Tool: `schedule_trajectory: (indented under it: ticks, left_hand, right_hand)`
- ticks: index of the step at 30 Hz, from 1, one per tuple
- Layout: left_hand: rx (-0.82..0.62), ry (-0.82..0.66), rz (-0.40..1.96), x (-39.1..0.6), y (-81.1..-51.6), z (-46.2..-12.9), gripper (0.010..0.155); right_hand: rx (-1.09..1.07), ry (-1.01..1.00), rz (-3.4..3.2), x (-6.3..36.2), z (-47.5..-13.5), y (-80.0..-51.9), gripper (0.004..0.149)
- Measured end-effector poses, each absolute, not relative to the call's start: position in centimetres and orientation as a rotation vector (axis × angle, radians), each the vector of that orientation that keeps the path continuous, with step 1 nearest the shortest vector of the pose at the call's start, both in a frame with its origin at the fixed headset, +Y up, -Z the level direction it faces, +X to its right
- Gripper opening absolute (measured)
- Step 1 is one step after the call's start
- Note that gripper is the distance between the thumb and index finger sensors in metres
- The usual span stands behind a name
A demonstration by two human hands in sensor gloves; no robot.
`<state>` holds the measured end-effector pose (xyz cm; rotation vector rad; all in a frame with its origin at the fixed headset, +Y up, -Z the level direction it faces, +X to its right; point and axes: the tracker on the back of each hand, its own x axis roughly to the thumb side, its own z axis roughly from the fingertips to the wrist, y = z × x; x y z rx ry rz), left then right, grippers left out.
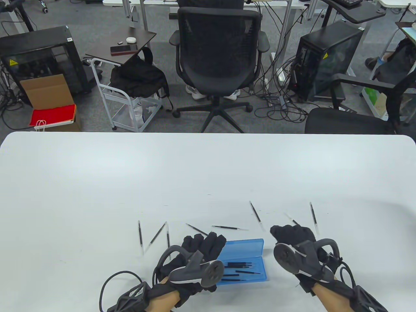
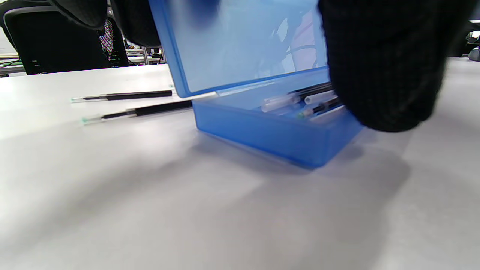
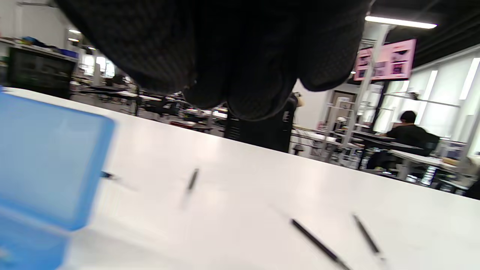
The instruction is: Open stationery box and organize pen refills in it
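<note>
- My left hand [image 1: 198, 252] grips the raised lid of the blue stationery box [image 1: 250, 260], fingers curled over its edge.
- Several pen refills [image 1: 242, 271] lie inside the box; more are scattered on the white table [image 1: 130, 178].
- My right hand [image 1: 294, 235] hovers beside the box; I cannot tell its finger posture.

The table view looked down from above the person's side onto the white table [image 1: 208, 169], facing outward to the black mesh office chair [image 1: 218, 55] beyond its far edge. The left wrist view sat low, almost at the tabletop, very close to the open translucent blue plastic box [image 2: 270, 131]. The right wrist view, tilted, also hung low beside that box [image 3: 45, 161], sharing it and the scattered thin black pen refills [image 3: 318, 243] with the other views.
</note>
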<state>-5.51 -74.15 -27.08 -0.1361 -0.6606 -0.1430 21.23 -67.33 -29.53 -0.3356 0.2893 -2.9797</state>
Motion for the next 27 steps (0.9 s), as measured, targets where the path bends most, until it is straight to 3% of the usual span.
schedule_trajectory:
  ticks: [10, 27]
  left_hand:
    - [-0.137, -0.660, -0.139, -5.5, -74.1, -27.1, 0.126]
    - [-0.139, -0.661, -0.136, -5.5, -74.2, -27.1, 0.126]
  right_hand:
    - [-0.009, 0.048, -2.988, 26.1, -35.1, -71.0, 0.053]
    - [-0.006, -0.057, -2.850, 26.2, -37.6, -75.1, 0.054]
